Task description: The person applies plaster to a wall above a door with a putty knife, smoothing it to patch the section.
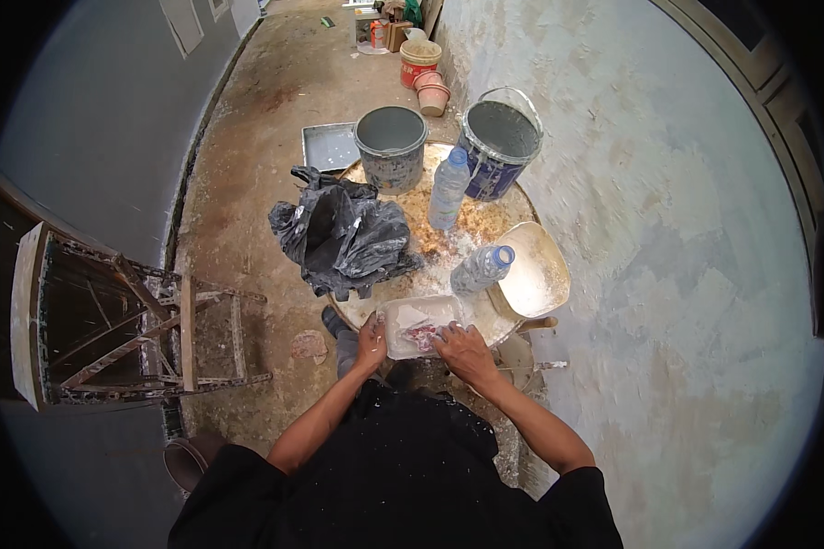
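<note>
A shallow whitish plastic tub (395, 343) sits at the near edge of a round table (346, 316), with white powder and a red-and-white smeared patch inside. My left hand (372, 344) grips its left rim, fingers closed against the side. Over the right part of the tub, my right hand (465, 353) has its fingers bent down at the reddish patch; what they pinch is too small to make out. Just beyond stands an uncapped-looking clear bottle with a blue neck (478, 271). To its right lies a cream basin (545, 274) dusted with white.
A crumpled black plastic bag (343, 233), a grey bucket (392, 151), a dark blue bucket (501, 151) and another bottle (448, 190) share the table. A paint-spattered wooden stand (146, 320) is at left. A plastered wall (668, 302) rises close on the right.
</note>
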The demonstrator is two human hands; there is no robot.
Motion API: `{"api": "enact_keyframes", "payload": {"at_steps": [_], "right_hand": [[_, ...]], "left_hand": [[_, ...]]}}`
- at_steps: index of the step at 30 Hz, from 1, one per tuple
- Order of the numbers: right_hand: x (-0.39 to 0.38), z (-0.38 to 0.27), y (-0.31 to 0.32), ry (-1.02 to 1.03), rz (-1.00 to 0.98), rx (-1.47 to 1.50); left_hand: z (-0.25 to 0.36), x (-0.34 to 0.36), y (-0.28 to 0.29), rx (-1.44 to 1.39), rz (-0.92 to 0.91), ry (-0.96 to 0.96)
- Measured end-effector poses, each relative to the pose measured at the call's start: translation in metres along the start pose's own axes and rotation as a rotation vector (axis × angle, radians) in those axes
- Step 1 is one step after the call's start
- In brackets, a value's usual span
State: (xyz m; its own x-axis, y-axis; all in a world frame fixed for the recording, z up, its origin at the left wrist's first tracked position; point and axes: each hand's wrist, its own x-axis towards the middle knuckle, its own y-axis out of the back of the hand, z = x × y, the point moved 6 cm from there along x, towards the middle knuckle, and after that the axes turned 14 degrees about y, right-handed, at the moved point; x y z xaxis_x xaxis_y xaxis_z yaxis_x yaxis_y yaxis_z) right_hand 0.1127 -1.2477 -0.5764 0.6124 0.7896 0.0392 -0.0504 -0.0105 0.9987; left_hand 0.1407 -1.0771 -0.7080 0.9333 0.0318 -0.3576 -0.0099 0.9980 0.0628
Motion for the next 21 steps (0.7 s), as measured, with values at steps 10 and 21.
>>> {"api": "enact_keyframes", "payload": {"at_steps": [10, 21], "right_hand": [[0.005, 0.005, 0.005, 0.043, 0.033, 0.022], [0.018, -0.005, 0.002, 0.155, -0.08, 0.1]], "left_hand": [[-0.017, -0.001, 0.001, -0.094, -0.016, -0.01], [-0.027, 0.005, 0.002, -0.087, -0.01, -0.007]]}}
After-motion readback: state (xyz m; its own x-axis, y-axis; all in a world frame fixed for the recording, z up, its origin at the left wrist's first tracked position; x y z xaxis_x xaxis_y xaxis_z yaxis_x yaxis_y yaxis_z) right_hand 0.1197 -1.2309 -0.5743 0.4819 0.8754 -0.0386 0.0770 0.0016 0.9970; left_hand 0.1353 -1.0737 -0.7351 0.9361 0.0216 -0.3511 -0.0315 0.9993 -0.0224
